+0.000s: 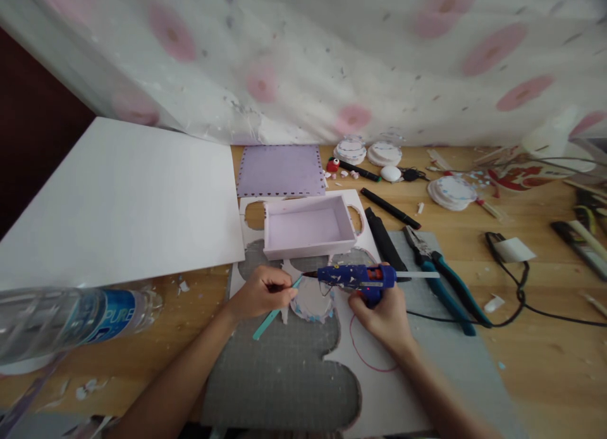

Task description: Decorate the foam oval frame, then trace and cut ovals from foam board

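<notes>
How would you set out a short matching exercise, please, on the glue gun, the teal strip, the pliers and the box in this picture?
Column one
1. glue gun
2. teal strip
3. pliers
4. box

Column two
A. unheld, lying to the right of the box
B. pinched in the left hand
C. open-topped and pale lilac
D. gripped in the right hand

Right pairs: 1-D, 2-B, 3-A, 4-C.

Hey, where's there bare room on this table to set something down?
Lower right: mostly bare wood, bordered by the grey mat on its left and the black cable above. The mat also shows bare on your side of the teal strip. Crowded: back right, below the flowered sheet, with paper discs and markers.
</notes>
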`<state>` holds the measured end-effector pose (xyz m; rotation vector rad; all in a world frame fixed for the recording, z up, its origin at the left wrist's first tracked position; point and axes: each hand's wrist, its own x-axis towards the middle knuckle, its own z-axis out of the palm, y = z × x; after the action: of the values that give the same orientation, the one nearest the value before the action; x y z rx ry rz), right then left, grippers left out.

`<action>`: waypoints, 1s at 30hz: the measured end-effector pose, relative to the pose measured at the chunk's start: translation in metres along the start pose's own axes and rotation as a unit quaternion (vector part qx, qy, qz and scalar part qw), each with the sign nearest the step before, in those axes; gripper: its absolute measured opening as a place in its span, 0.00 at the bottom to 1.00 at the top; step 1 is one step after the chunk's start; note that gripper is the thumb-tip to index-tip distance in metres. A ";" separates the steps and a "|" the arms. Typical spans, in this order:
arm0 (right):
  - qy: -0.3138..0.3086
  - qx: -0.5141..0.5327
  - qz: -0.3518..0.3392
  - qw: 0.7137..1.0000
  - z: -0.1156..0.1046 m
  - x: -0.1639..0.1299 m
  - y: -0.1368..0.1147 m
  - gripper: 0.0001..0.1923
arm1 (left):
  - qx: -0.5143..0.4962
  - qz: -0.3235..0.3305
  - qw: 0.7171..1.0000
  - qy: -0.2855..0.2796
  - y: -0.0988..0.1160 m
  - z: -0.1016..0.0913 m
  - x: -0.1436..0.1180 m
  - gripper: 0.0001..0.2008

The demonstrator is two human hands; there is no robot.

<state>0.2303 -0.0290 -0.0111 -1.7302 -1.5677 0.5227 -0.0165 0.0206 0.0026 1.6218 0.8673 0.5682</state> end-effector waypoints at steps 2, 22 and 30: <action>-0.001 0.000 0.000 1.000 0.000 0.000 0.000 0.10 | -0.004 -0.003 1.000 -0.002 0.000 0.000 0.000 0.21; 0.265 -0.171 0.151 0.937 -0.109 0.007 0.052 0.19 | -0.017 -0.011 0.999 0.045 0.000 0.001 -0.001 0.19; 0.210 -0.237 0.270 0.909 -0.125 0.005 0.107 0.24 | -0.023 -0.023 0.998 0.050 -0.005 0.003 -0.002 0.18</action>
<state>0.3931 -0.0537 -0.0080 -2.4717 -0.9382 -0.0069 -0.0167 0.0171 -0.0030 1.5383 0.9569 0.6372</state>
